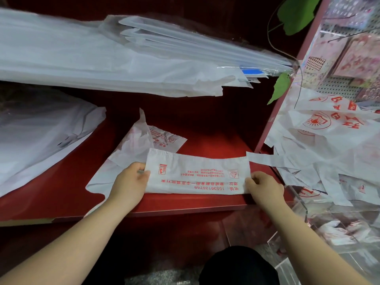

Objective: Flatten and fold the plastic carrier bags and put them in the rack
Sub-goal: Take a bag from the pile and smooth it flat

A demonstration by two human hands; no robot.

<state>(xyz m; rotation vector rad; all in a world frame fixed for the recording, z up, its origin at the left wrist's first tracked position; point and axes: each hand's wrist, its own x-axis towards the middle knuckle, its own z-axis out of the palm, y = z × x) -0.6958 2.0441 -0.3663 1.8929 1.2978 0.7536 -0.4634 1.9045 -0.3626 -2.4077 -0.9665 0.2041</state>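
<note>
A white carrier bag [197, 173] with red print lies folded into a long strip on the red rack shelf [216, 136], near its front edge. My left hand [128, 183] pinches the strip's left end between thumb and fingers. My right hand [264, 187] pinches its right end. Under and behind the strip lies another white printed bag [144, 145], partly flattened, with one corner sticking up. A loose heap of unfolded printed bags [329, 145] spills over at the right, beyond the rack's side post.
A big stack of white and clear plastic sheets [123, 58] lies on the shelf above. More white bags [41, 136] cover the shelf's left side. Green leaves [280, 87] hang by the red post. Clear acrylic boxes [339, 227] stand at lower right.
</note>
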